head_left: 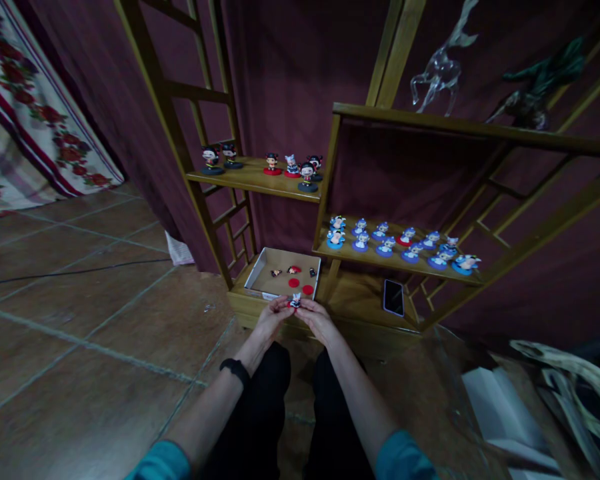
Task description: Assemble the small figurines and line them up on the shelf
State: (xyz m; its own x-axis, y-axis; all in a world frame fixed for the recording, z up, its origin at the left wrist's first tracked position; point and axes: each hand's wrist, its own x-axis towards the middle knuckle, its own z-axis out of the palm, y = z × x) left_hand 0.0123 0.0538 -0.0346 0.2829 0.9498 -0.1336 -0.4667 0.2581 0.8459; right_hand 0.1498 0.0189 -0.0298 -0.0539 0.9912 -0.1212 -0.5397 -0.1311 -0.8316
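Note:
Between my left hand [274,316] and my right hand [316,317] is a small figurine [295,301] with a white-topped head, a dark body and a red round base. The fingertips of both hands close on it from either side. Just beyond my hands lies a shallow cardboard box [256,275] with white outer walls. Inside it are several loose small figurine pieces, among them a red-and-black one [294,270], and two red discs [294,283]. Fingers partly cover the base of the held figurine.
Figurines with round bases [273,164] stand on the upper left shelf [260,179]. Two rows of blue-and-white figurines [386,247] line the right shelf [400,263]. A phone [393,297] lies on the bottom board. Higher up stand a glass deer [437,73] and a dark statue [535,87].

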